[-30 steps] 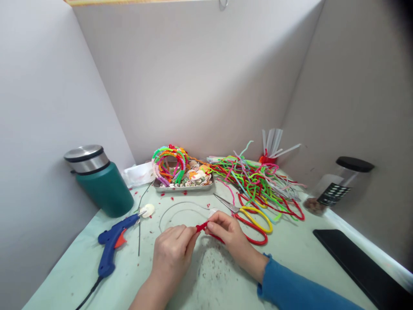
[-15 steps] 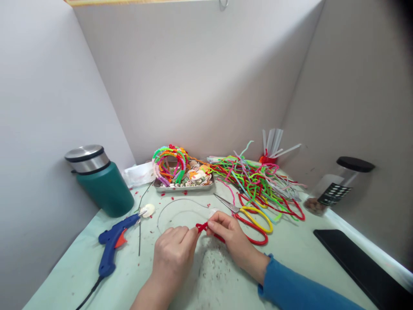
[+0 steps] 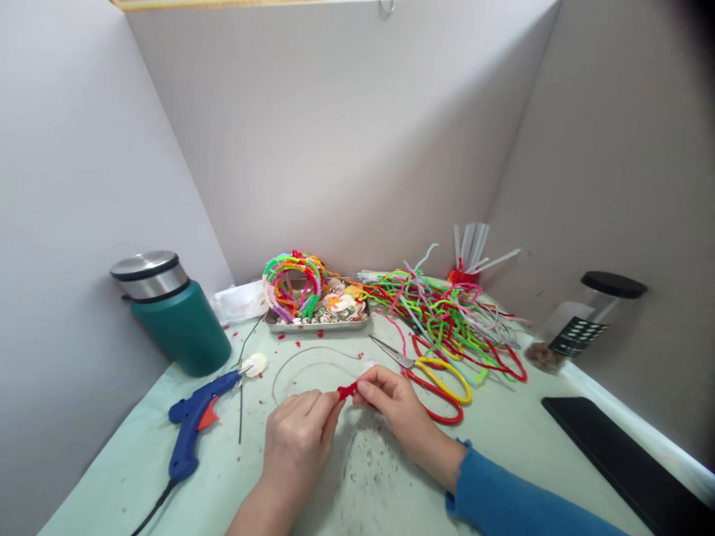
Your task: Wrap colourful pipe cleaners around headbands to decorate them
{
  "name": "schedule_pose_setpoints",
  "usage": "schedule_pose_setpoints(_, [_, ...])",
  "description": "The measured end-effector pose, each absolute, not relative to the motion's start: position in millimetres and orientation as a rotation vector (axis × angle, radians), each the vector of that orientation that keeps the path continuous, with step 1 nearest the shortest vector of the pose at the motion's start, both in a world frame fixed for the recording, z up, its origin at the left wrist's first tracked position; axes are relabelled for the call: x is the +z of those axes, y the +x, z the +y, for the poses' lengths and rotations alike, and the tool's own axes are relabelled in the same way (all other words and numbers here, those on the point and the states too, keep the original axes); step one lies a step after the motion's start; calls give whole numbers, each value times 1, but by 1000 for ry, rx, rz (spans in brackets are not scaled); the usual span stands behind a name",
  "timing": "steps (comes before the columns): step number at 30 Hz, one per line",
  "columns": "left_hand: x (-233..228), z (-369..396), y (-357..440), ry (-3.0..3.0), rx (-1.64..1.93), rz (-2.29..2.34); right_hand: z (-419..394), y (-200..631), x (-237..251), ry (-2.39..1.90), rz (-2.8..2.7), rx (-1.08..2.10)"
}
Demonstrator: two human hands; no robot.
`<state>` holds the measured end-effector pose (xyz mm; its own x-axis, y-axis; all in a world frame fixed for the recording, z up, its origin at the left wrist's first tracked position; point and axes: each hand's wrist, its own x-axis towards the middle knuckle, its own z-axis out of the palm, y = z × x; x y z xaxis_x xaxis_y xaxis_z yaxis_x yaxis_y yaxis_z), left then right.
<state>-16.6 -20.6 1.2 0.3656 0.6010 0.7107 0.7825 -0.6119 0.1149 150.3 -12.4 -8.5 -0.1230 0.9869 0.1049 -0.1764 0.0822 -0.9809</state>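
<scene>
My left hand (image 3: 299, 439) and my right hand (image 3: 394, 406) meet above the pale green table (image 3: 503, 439), both pinching a short red pipe cleaner (image 3: 347, 390) between fingertips. A thin wire hoop (image 3: 290, 361) curves from my fingers back toward the tray. The red strand continues under my right hand toward the scissors. Red fluff crumbs lie scattered beneath my hands.
Yellow-and-red-handled scissors (image 3: 436, 372) lie right of my hands, beside a pile of coloured pipe cleaners (image 3: 452, 316). A metal tray (image 3: 318, 321) holds shells and wrapped hoops. A blue glue gun (image 3: 195, 420) and green flask (image 3: 173, 313) are left; a jar (image 3: 586, 320) and black slab (image 3: 625, 454) right.
My fingers shift slightly on the red pipe cleaner, its end twisting a little; the hands stay in the same place.
</scene>
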Motion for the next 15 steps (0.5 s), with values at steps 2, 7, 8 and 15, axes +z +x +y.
schedule_pose_setpoints(2, [2,-21,-16,-2383,-1085,-1236,-12,150,-8,-951,-1217,1310])
schedule_pose_setpoints(7, [3,-21,-15,-2378,-1089,-1230,-12,150,-9,-941,-1214,1302])
schedule_pose_setpoints(8, [4,-21,-15,-2373,-1086,-1225,-12,150,-9,-942,-1210,1307])
schedule_pose_setpoints(15, [4,-23,-16,-2305,-997,-1152,-14,150,-6,-914,-1148,1370])
